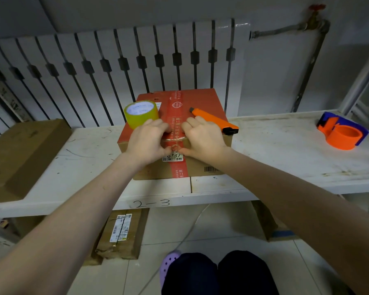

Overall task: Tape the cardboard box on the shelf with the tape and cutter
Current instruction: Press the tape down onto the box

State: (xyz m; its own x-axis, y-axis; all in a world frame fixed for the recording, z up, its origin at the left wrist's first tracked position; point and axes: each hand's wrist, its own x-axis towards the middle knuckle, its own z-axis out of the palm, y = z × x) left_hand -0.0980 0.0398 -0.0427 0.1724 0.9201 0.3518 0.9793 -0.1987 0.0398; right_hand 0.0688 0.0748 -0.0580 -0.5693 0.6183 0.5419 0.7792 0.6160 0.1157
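Note:
A cardboard box [200, 101] with a red top and a red strip down its middle stands on the white shelf [285, 158]. On its top lie a yellowish roll of tape [141, 114] at the left and an orange cutter [213, 120] at the right. My left hand [147, 142] and my right hand [202, 139] rest side by side on the box's near top edge. Their fingers and thumbs press flat on a clear strip of tape [176, 139] that crosses the edge. Neither hand grips anything.
A flat brown carton [19, 154] lies on the shelf's left end. An orange and blue tape dispenser [342, 133] sits at the right. A radiator [136, 67] stands behind the shelf. Under the shelf lean more cartons [124, 235]; my knees [217, 273] are below.

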